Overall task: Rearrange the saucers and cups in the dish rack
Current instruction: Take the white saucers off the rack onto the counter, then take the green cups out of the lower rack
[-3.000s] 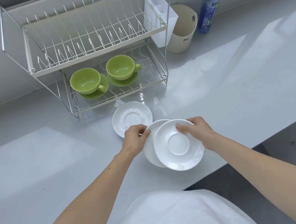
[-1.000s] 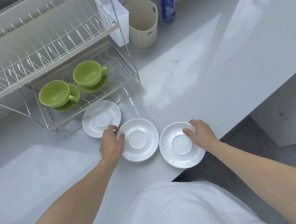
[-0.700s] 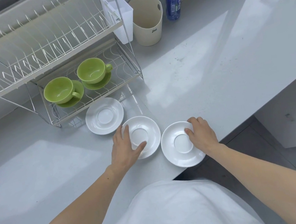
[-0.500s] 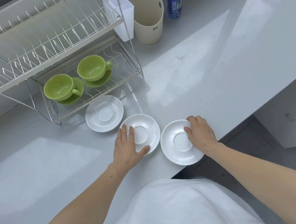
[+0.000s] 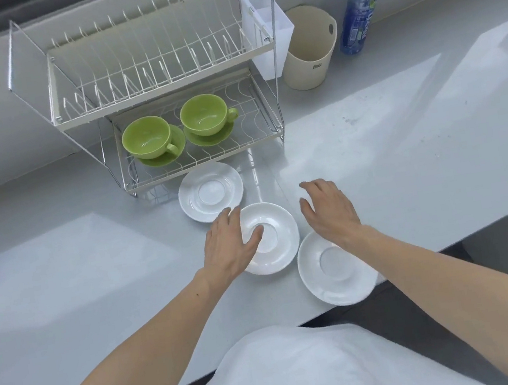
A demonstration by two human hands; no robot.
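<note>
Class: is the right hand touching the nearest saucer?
Apart. The head view shows the right hand open above the counter, past the nearest saucer.

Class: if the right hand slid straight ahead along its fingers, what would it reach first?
Probably the dish rack: the right hand points up and slightly left over bare counter toward its front right corner. Depth is unclear.

My left hand (image 5: 229, 246) lies spread over the middle saucer (image 5: 273, 239); my right hand (image 5: 328, 210) hovers empty over bare counter (image 5: 406, 151). The far saucer (image 5: 211, 191) sits just before the rack's lower shelf (image 5: 208, 163), where two green cups (image 5: 147, 138) fill the left and centre. The upper shelf (image 5: 159, 64) stands free.
</note>
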